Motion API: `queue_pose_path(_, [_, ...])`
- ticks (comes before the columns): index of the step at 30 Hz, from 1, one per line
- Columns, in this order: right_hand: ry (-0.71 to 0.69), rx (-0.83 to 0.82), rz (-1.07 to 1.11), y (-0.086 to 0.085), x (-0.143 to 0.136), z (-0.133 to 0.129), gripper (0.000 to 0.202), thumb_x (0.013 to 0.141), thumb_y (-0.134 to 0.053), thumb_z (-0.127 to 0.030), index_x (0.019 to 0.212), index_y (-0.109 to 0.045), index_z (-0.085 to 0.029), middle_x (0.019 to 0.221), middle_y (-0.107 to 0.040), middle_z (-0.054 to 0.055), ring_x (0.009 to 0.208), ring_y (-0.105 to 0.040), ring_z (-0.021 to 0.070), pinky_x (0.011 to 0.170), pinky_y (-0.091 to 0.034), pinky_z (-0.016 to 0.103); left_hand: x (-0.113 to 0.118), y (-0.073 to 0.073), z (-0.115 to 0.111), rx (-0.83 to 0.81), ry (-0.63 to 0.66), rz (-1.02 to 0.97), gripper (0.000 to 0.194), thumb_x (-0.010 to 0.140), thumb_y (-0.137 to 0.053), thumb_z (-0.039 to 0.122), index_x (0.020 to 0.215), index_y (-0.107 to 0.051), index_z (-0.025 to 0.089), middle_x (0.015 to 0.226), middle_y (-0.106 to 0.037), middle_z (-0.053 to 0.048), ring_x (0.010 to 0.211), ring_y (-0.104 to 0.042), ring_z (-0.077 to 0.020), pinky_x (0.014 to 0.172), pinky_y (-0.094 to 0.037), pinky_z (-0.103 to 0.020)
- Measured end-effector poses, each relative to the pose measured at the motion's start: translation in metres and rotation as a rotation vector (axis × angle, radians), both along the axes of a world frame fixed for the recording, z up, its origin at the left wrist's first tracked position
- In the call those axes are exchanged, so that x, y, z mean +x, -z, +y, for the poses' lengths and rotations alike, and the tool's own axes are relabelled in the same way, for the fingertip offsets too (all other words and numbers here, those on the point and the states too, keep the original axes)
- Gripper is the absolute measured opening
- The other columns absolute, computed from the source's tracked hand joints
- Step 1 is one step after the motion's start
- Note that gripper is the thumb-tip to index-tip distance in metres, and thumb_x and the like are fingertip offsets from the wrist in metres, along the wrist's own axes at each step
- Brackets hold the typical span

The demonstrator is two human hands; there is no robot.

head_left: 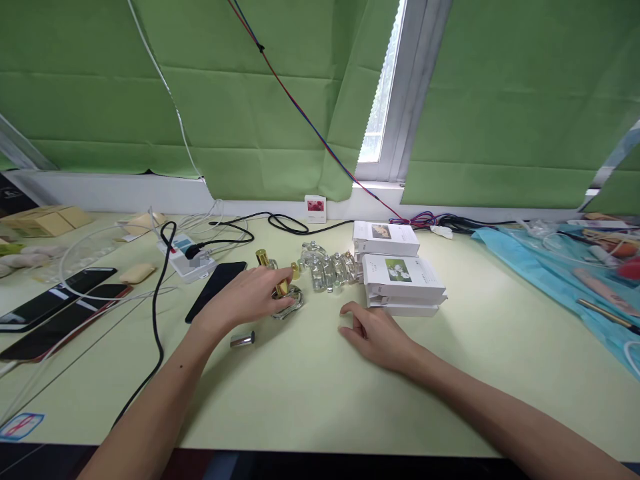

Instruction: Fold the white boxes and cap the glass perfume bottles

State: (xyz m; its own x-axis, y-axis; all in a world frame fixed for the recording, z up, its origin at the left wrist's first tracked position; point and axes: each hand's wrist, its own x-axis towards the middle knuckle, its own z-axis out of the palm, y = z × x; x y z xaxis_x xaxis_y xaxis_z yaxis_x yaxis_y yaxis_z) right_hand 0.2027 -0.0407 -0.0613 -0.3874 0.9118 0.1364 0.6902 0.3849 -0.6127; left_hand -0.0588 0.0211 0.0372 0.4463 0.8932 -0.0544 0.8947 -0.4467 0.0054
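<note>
My left hand (253,293) is closed around the gold top of a clear glass perfume bottle (290,305) on the table. Just behind these fingers another gold cap (261,257) shows, and what is under it is partly hidden. A loose silver cap (243,340) lies on its side in front of my left wrist. Several small clear glass bottles (330,270) are grouped between my hands, farther back. My right hand (377,335) rests on the table with thumb and fingers apart, holding nothing. Close behind it are stacked white boxes (403,279) with flower pictures.
A black phone (216,288) lies partly under my left wrist, with more phones (57,300) farther left. A power strip (187,257) and a black cable (156,313) run along the left side. Blue plastic sheeting (545,273) with assorted items covers the right end.
</note>
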Motion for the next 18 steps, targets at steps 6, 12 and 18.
queue_pose_path(6, [-0.001,-0.016,-0.004,-0.003,0.000,-0.001,0.024,0.098,-0.058,-0.028,0.120,-0.062,-0.019,0.069,-0.062,-0.003,0.063,-0.057,0.0157,0.062,-0.038,0.026,-0.009,-0.009,0.000,-0.037,-0.161,0.089,0.024,0.086,-0.056,0.047,0.095,-0.061,0.025,0.088,-0.070,-0.009,0.085,-0.066,-0.0305,0.064,-0.035,-0.032])
queue_pose_path(12, [-0.005,-0.015,0.001,-0.002,0.000,-0.001,0.023,0.099,-0.058,-0.029,0.119,-0.062,-0.019,0.068,-0.061,-0.003,0.063,-0.057,0.0157,0.063,-0.037,0.027,-0.015,-0.009,0.003,-0.041,-0.293,0.127,0.034,0.081,-0.055,0.049,0.100,-0.065,0.021,0.099,-0.071,-0.013,0.092,-0.068,-0.0343,0.066,-0.041,-0.034])
queue_pose_path(18, [-0.006,-0.005,0.001,0.000,0.000,0.000,0.023,0.100,-0.057,-0.031,0.119,-0.062,-0.019,0.069,-0.062,-0.003,0.063,-0.057,0.0159,0.063,-0.037,0.027,-0.015,-0.009,0.003,-0.031,-0.371,0.137,0.034,0.078,-0.053,0.048,0.093,-0.065,0.020,0.101,-0.072,-0.015,0.093,-0.069,-0.0358,0.066,-0.043,-0.036])
